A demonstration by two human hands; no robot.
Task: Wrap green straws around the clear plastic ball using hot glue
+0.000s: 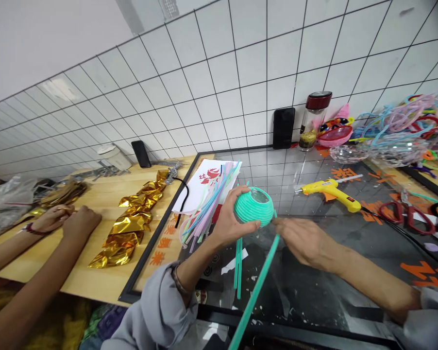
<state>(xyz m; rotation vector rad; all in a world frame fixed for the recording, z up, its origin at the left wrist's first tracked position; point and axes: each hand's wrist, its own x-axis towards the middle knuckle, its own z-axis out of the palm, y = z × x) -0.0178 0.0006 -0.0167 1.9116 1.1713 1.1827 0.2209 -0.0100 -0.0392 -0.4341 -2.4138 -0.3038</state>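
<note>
My left hand is wrapped round a small round bowl covered in coils of green pipe cleaner, its opening tilted upward and showing a clear, shiny inside. At the bowl's right side, the closed fingers of my right hand pinch a green pipe cleaner, which slants down toward the front edge of the table. Below the bowl, more green pipe cleaners lie on the dark glassy surface. Pastel pipe cleaners rest in a bundle on a white sheet beside my left hand.
A yellow glue gun, red-handled scissors and orange paper cutouts lie right. Behind stand a phone, a glass bottle and a pipe cleaner heap. Left are gold foil and another person's hands.
</note>
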